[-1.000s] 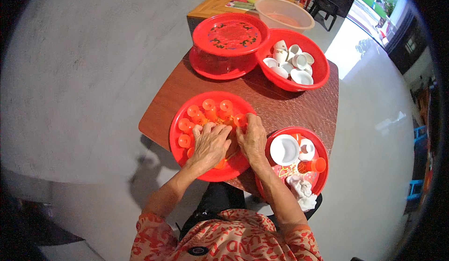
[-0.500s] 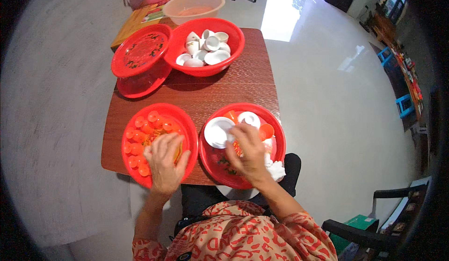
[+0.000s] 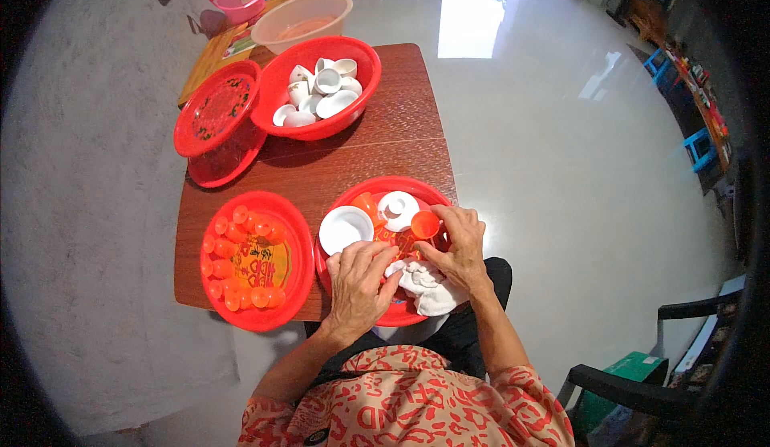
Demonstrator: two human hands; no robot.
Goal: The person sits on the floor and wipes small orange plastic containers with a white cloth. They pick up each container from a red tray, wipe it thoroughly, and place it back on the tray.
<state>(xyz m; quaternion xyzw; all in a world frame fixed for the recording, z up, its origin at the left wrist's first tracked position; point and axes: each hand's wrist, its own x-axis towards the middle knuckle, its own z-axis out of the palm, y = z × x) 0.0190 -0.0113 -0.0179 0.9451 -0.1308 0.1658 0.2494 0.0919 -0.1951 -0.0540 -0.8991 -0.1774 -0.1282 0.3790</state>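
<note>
One small orange cup [image 3: 424,224], upright, round-rimmed

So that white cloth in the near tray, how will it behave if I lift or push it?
The white cloth lies crumpled in soft folds, so it will probably droop and bunch rather than slide as one piece. It looks light. It lies against the left hand and the right hand and spills over the red tray rim, so a push may drag it off.

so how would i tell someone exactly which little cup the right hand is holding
Start at the wooden table and take the red tray nearest the person. The small orange cup sits at its right edge, pinched by the right hand. Its neighbours there are white.
</note>
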